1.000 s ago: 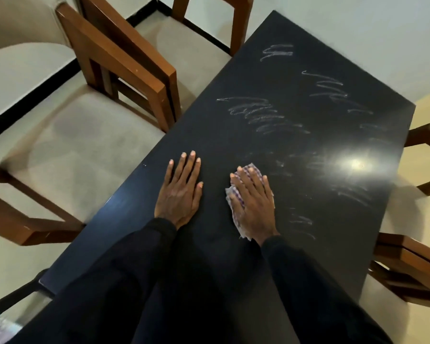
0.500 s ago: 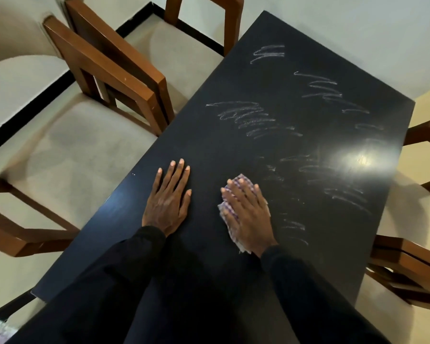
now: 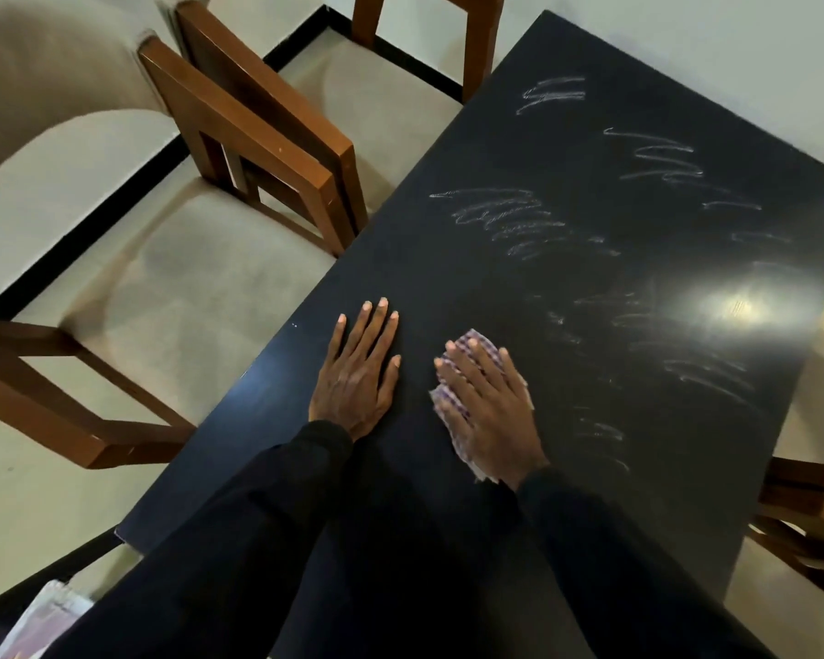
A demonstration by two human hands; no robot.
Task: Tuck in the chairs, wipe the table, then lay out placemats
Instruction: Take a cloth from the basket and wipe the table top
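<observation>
Black table (image 3: 448, 287), chalk scribbles (image 3: 500, 221); wooden chairs (image 3: 267, 149) at left edge. Grips wide: right hand (image 3: 491, 411) presses cloth (image 3: 479, 339), left hand (image 3: 355, 378) flat.

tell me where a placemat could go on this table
Free: the table beyond both hands, holding only chalk scribbles, and a strip between the left hand and the left edge. Crowded: near middle, where the right hand presses the cloth.

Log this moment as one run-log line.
phase: wipe table | right hand flat on checked cloth | left hand flat on table | white scribbles beyond cloth, unwiped
</observation>
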